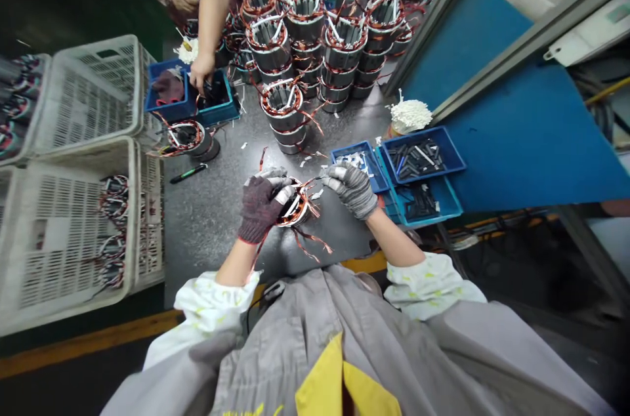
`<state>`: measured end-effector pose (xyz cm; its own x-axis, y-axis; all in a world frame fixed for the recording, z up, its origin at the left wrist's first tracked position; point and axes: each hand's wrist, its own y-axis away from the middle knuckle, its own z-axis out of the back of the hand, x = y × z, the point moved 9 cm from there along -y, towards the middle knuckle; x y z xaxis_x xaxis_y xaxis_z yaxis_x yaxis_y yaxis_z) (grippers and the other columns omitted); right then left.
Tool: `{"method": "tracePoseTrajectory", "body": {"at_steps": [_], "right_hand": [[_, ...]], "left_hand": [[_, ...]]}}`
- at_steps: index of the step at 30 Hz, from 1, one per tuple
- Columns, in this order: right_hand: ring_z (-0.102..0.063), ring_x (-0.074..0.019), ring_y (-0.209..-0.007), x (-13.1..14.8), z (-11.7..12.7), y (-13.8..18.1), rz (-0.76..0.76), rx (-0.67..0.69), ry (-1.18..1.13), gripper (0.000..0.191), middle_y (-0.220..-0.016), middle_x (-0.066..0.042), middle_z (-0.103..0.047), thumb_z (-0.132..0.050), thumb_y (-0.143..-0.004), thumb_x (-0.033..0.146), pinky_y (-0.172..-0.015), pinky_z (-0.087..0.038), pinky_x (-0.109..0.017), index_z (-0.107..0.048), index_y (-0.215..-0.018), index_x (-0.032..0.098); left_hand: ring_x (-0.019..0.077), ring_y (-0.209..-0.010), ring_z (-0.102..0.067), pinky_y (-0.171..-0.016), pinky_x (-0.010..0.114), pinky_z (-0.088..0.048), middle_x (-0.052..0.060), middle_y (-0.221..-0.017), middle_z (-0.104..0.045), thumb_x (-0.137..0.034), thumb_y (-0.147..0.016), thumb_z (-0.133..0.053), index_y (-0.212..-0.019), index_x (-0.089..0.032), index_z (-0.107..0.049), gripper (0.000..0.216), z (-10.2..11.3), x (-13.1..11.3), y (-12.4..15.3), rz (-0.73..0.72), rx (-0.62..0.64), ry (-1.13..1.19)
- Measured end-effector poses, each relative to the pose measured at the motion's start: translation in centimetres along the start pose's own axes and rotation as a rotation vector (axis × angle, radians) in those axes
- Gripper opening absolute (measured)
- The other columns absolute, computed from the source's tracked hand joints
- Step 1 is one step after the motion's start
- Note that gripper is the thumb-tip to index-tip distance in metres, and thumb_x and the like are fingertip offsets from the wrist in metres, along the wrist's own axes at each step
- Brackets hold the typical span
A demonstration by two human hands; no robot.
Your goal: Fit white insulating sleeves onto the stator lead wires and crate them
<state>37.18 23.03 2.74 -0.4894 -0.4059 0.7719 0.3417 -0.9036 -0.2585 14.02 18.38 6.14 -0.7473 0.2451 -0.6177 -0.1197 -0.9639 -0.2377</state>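
A motor stator (298, 211) with copper windings and loose wire leads is on the dark table in front of me. My left hand (262, 201), in a dark maroon glove with pale fingertips, grips its left rim. My right hand (350, 187), in a grey striped glove, pinches a wire lead on the stator's right side; its fingertips are closed and the exact piece between them is small. Other leads (314, 242) hang from the near side of the stator. Small white paper bits (317, 194) lie close to my right fingertips.
Stacked stators (283, 111) stand ahead. Blue trays (423, 153) with black sleeves and a bundle of white ties (411, 115) are at right. White crates (73, 219) stand left, near a marker pen (188, 173). A co-worker's hand (202, 71) reaches into a blue bin (221, 111).
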Motion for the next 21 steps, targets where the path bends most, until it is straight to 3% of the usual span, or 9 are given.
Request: {"method": "tracePoseTrajectory", "body": {"at_steps": [8,11,13,18,21], "right_hand": [[-0.074,-0.0253,-0.121,1.7,-1.7,-1.6,0.157,0.226,-0.072,0.025,-0.128,-0.008,-0.08,-0.067,-0.107,0.039,-0.113,-0.06,-0.043,-0.085,-0.121,0.027],[-0.075,-0.0254,-0.12,0.2,-1.7,-1.7,-0.04,0.207,-0.175,0.038,-0.13,-0.009,-0.08,-0.055,-0.111,0.044,-0.108,-0.062,-0.043,-0.079,-0.133,0.025],[-0.076,-0.0262,-0.121,-0.6,-2.0,-1.4,-0.165,0.173,-0.181,0.04,-0.129,-0.009,-0.081,-0.052,-0.111,0.046,-0.107,-0.063,-0.042,-0.08,-0.131,0.025],[-0.068,-0.0309,-0.138,0.3,-4.1,0.7,-0.16,0.16,-0.011,0.029,-0.134,-0.009,-0.081,-0.07,-0.101,0.037,-0.123,-0.053,-0.045,-0.083,-0.125,0.027],[-0.075,-0.0268,-0.125,-2.3,-2.1,4.1,-0.274,0.136,0.118,0.026,-0.126,-0.008,-0.083,-0.064,-0.106,0.034,-0.115,-0.057,-0.039,-0.084,-0.12,0.025]], "left_hand": [[0.0283,-0.131,-0.069,-0.12,0.052,-0.05,0.007,-0.129,-0.08,-0.043,-0.102,-0.065,-0.115,-0.026,-0.082,0.027,-0.2,0.2,0.2,-0.015,-0.028,0.017],[0.0292,-0.133,-0.068,-0.12,0.053,-0.05,0.008,-0.132,-0.08,-0.042,-0.1,-0.067,-0.116,-0.026,-0.081,0.027,-0.1,0.6,0.2,0.023,-0.059,0.016],[0.0295,-0.133,-0.069,-0.12,0.053,-0.051,0.008,-0.131,-0.08,-0.043,-0.098,-0.068,-0.114,-0.026,-0.08,0.026,0.0,1.0,0.1,0.056,-0.063,0.012],[0.0299,-0.13,-0.071,-0.117,0.051,-0.054,0.009,-0.127,-0.08,-0.045,-0.099,-0.065,-0.112,-0.025,-0.079,0.028,0.4,0.9,-0.2,0.017,-0.029,0.04],[0.0319,-0.132,-0.07,-0.119,0.053,-0.052,0.009,-0.128,-0.08,-0.048,-0.101,-0.063,-0.114,-0.026,-0.079,0.03,0.9,0.8,-0.4,-0.006,-0.034,0.019]]}}
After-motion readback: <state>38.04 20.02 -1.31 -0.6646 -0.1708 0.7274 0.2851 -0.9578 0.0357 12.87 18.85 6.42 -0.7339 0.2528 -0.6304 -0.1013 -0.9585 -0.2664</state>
